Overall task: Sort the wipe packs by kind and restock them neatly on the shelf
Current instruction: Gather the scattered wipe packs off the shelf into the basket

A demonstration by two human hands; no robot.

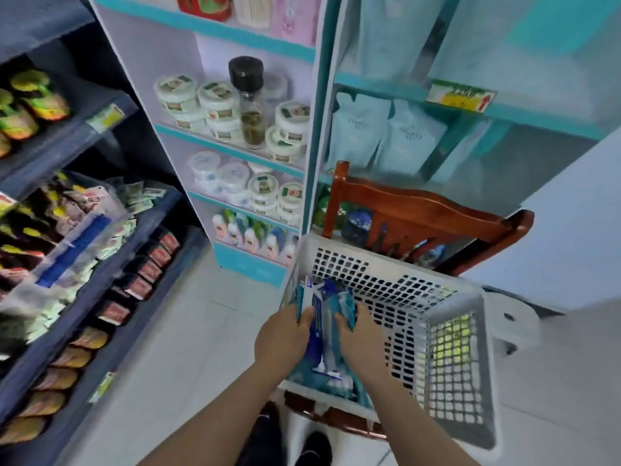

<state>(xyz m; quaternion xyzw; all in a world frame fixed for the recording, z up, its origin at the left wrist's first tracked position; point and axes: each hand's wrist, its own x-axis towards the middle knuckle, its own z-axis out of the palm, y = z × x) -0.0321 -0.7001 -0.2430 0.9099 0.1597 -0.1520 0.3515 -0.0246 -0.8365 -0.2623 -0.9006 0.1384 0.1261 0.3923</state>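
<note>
Bundle of wipe packs (324, 326) gripped in the basket (453, 348), lower centre

The packs are clasped from both sides, probably so the bundle lifts as 1: the left hand (281, 336) is curled round 1 teal edge, the right hand (361, 334) round the other. The basket is carried by the wooden chair (420, 210); further up, the shelf (228, 148) is stocked with tubs (215, 95).

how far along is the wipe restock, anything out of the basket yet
Early on. Done: nothing shelved that I can make out. In hand: the left hand and right hand both grip blue and teal wipe packs inside the white basket on the wooden chair. Left: sorting them by kind and shelving them neatly.
</note>
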